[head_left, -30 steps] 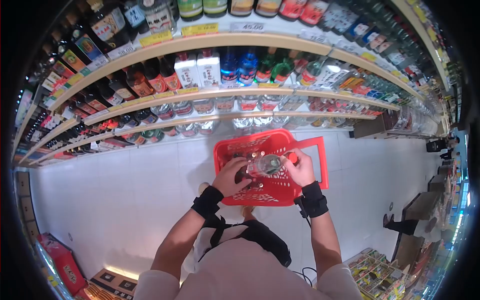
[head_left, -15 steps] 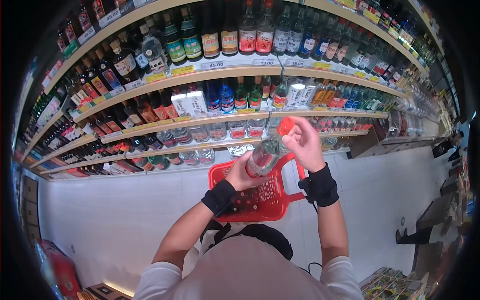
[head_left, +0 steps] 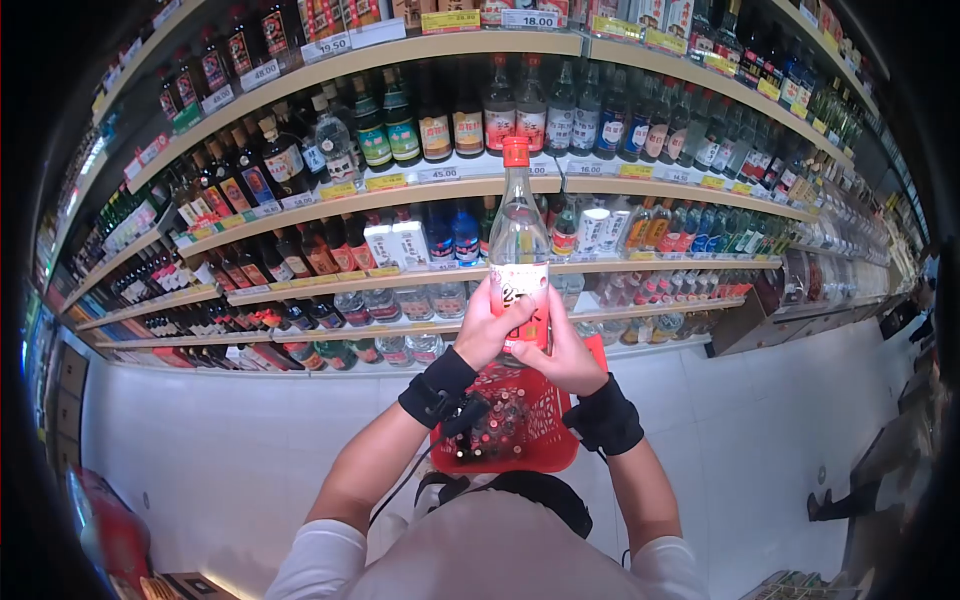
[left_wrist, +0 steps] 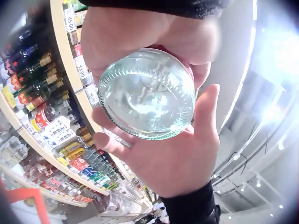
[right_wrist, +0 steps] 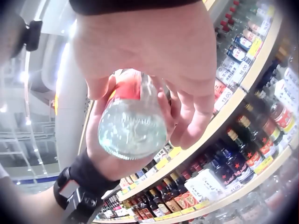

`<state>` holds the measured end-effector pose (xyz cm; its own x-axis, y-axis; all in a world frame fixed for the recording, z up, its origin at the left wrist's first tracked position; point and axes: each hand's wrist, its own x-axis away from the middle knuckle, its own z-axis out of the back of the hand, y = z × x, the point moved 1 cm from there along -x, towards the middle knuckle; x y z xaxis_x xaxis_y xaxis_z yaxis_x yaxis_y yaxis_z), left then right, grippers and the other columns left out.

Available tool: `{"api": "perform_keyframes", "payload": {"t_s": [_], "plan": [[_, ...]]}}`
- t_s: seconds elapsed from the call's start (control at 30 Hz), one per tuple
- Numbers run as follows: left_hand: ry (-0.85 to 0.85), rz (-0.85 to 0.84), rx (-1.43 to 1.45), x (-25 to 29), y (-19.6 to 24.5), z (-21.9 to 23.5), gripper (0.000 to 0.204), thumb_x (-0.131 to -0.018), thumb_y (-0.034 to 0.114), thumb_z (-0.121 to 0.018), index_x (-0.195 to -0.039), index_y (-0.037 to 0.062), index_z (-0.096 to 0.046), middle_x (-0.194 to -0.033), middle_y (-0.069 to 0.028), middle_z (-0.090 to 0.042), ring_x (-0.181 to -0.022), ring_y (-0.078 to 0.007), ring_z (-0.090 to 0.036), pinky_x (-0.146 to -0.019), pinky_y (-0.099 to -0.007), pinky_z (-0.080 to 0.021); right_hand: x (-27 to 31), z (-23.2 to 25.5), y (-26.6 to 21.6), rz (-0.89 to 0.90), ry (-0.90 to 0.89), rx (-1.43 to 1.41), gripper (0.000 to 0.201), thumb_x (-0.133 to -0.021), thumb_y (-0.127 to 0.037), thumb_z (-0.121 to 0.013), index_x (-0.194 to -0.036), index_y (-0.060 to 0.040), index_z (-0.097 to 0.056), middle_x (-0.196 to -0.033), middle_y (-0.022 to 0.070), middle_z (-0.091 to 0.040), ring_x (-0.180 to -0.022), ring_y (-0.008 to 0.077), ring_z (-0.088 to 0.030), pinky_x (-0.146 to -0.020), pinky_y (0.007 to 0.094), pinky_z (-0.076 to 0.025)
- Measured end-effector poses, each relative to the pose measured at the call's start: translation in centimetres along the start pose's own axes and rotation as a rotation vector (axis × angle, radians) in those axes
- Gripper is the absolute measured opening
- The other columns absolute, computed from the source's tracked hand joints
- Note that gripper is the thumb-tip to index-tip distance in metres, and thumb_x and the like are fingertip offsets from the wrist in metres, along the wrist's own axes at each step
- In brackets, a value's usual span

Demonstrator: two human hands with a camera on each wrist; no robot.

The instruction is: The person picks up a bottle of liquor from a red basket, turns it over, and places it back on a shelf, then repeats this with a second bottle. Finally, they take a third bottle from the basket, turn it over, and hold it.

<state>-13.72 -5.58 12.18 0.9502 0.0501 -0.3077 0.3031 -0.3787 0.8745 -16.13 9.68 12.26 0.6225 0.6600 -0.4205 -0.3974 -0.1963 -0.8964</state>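
Observation:
A clear glass liquor bottle [head_left: 519,225] with a red cap and a red-and-white label stands nearly upright in front of the shelves. My left hand [head_left: 484,330] grips its lower part from the left, thumb across the label. From the right, my right hand [head_left: 568,358] holds the same lower part, its thumb near the label's bottom edge. The bottle's round base [left_wrist: 147,95] faces the camera in the left wrist view, with both hands around it. In the right wrist view, the clear lower end [right_wrist: 133,128] shows below the red label.
Below the hands, a red shopping basket [head_left: 556,452] holds several small capped bottles [head_left: 490,425]. Shelves [head_left: 480,185] of bottles with price tags curve across the front. Behind them is pale tiled floor [head_left: 250,420]. Another person's leg [head_left: 845,500] shows at the far right.
The bottle has risen from over the basket and turned from tilted to nearly upright, label toward me. My right hand has moved from the red cap to the lower part. The head view has tilted up.

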Motion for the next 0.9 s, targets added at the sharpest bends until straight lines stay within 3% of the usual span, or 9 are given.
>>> {"api": "perform_keyframes", "payload": {"t_s": [0.03,0.13,0.17,0.3,0.6,0.73,0.83,0.9], "plan": [[-0.023,-0.060,-0.021,-0.1,-0.1,0.1,0.046,-0.100,0.032,-0.056,-0.130,-0.0013,-0.046,-0.121,-0.0112,-0.060,-0.109,-0.0170,-0.060,-0.096,-0.0317,-0.048,-0.1,-0.5,-1.0,-0.045,0.015,-0.116,0.091,-0.087,-0.014,-0.070,-0.151,0.0018,-0.008,-0.143,0.0160,-0.038,-0.134,0.0225,-0.038,-0.110,0.0366,-0.034],[0.033,0.070,0.204,-0.1,1.0,0.0,0.054,-0.105,0.043,-0.038,-0.134,-0.0016,-0.044,-0.122,-0.0114,-0.060,-0.111,-0.0184,-0.060,-0.097,-0.0336,-0.047,-0.8,-1.0,-1.3,0.022,0.041,-0.104,0.087,-0.088,-0.012,-0.068,-0.151,0.0010,-0.010,-0.143,0.0152,-0.038,-0.133,0.0212,-0.041,-0.109,0.0360,-0.036],[0.012,0.083,0.194,0.0,1.3,0.1,0.055,-0.107,0.043,-0.027,-0.136,-0.0014,-0.042,-0.126,-0.0131,-0.058,-0.115,-0.0196,-0.059,-0.099,-0.0356,-0.047,-0.9,-1.2,-1.9,-0.004,0.046,-0.194,0.083,-0.089,-0.010,-0.066,-0.151,0.0004,-0.011,-0.142,0.0142,-0.039,-0.131,0.0198,-0.042,-0.108,0.0355,-0.036],[-0.015,0.091,0.376,0.6,3.5,-1.0,0.051,-0.107,0.038,-0.028,-0.137,-0.0009,-0.042,-0.133,-0.0155,-0.053,-0.121,-0.0215,-0.055,-0.104,-0.0376,-0.044,-1.0,-1.2,-2.5,-0.032,0.041,-0.266,0.077,-0.090,-0.010,-0.063,-0.150,-0.0006,-0.015,-0.140,0.0127,-0.041,-0.130,0.0187,-0.043,-0.107,0.0345,-0.037],[-0.008,0.155,0.319,1.9,5.8,-0.3,0.048,-0.107,0.034,-0.030,-0.139,-0.0003,-0.041,-0.135,-0.0139,-0.052,-0.123,-0.0227,-0.053,-0.106,-0.0387,-0.042,-1.4,-2.4,-2.0,-0.031,0.017,-0.395,0.078,-0.091,-0.018,-0.064,-0.150,-0.0002,-0.017,-0.140,0.0119,-0.041,-0.129,0.0192,-0.043,-0.107,0.0340,-0.037],[0.011,0.172,0.372,2.6,6.1,0.2,0.042,-0.105,0.028,-0.043,-0.138,0.0015,-0.042,-0.131,-0.0112,-0.055,-0.120,-0.0202,-0.055,-0.104,-0.0374,-0.044,-1.5,-2.5,-2.4,0.046,-0.064,-0.350,0.087,-0.084,-0.017,-0.073,-0.150,0.0000,-0.019,-0.136,0.0105,-0.044,-0.126,0.0168,-0.045,-0.105,0.0333,-0.038],[0.045,0.106,0.119,3.1,6.4,1.4,0.046,-0.101,0.023,-0.055,-0.139,0.0025,-0.040,-0.127,-0.0107,-0.057,-0.117,-0.0174,-0.056,-0.102,-0.0353,-0.045,-1.2,-3.1,-2.6,-0.022,-0.043,-0.412,0.092,-0.077,-0.014,-0.076,-0.149,0.0010,-0.020,-0.132,0.0110,-0.047,-0.122,0.0165,-0.049,-0.103,0.0337,-0.041],[0.128,0.035,0.000,3.3,6.3,1.8,0.050,-0.098,0.021,-0.060,-0.140,0.0029,-0.039,-0.125,-0.0104,-0.058,-0.115,-0.0159,-0.057,-0.100,-0.0338,-0.045,-1.1,-3.5,-3.2,0.049,0.067,-0.224,0.094,-0.075,-0.013,-0.077,-0.149,0.0017,-0.021,-0.131,0.0120,-0.048,-0.120,0.0171,-0.051,-0.101,0.0341,-0.043]]}}
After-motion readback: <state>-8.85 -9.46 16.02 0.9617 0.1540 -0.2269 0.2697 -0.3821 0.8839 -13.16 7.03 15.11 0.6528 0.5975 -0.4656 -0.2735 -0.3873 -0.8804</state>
